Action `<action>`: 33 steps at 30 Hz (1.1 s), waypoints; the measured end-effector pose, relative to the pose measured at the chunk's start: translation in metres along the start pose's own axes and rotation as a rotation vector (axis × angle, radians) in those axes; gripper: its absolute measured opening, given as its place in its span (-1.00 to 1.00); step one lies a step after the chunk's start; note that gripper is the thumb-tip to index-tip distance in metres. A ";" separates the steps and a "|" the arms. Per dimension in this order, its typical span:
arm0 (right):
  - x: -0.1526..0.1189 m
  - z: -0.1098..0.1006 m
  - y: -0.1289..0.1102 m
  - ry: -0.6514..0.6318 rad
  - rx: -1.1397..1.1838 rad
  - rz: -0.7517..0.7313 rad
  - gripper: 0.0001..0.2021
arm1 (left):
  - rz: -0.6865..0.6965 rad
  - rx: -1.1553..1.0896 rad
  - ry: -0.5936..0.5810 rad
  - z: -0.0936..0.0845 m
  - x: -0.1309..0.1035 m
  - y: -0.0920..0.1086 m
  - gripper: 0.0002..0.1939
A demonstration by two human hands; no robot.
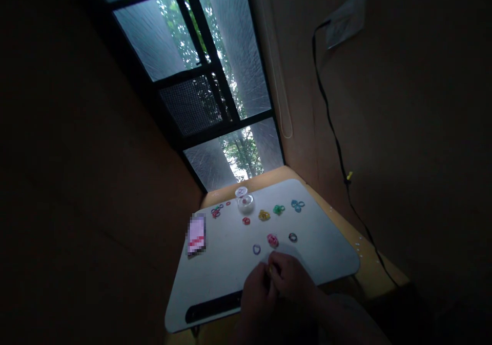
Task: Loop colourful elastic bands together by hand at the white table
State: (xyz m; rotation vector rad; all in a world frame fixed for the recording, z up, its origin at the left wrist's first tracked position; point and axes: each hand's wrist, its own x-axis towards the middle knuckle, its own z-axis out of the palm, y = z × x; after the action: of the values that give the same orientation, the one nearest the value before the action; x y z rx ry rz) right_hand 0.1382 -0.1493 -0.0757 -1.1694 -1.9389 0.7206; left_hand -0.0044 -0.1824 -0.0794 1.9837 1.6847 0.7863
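My left hand [258, 289] and my right hand [289, 275] meet over the near edge of the white lap table, fingers closed together. A small yellow band [270, 268] shows between the fingertips; the rest of it is hidden. Just beyond my hands lie a pink bunch of bands [272, 240], a purple band [257, 249] and a dark band [292, 237]. Farther back are small piles of red bands [246, 221], yellow bands [264, 215], green bands [279, 209] and blue bands [297, 205].
A clear round container [246, 204] stands at the back beside its lid [241, 191]. Mixed bands [216, 211] lie back left, near a blurred pink-and-white packet [197, 235]. The white table [223, 268] has a black slot [213, 306] along its front. A cable [338, 150] hangs on the right.
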 end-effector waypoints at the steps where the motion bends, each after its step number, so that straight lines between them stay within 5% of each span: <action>1: 0.000 0.000 0.000 0.000 0.002 0.002 -0.88 | 0.004 0.001 0.007 0.000 0.000 0.000 -0.80; 33: 0.002 0.003 -0.005 -0.016 -0.056 0.029 -0.86 | 0.024 -0.028 0.014 -0.003 -0.004 -0.001 -0.83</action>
State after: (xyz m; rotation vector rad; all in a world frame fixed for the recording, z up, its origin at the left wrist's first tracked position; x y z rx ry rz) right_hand 0.1331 -0.1501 -0.0733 -1.2310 -1.9705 0.6976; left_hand -0.0079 -0.1859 -0.0781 1.9876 1.6509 0.8301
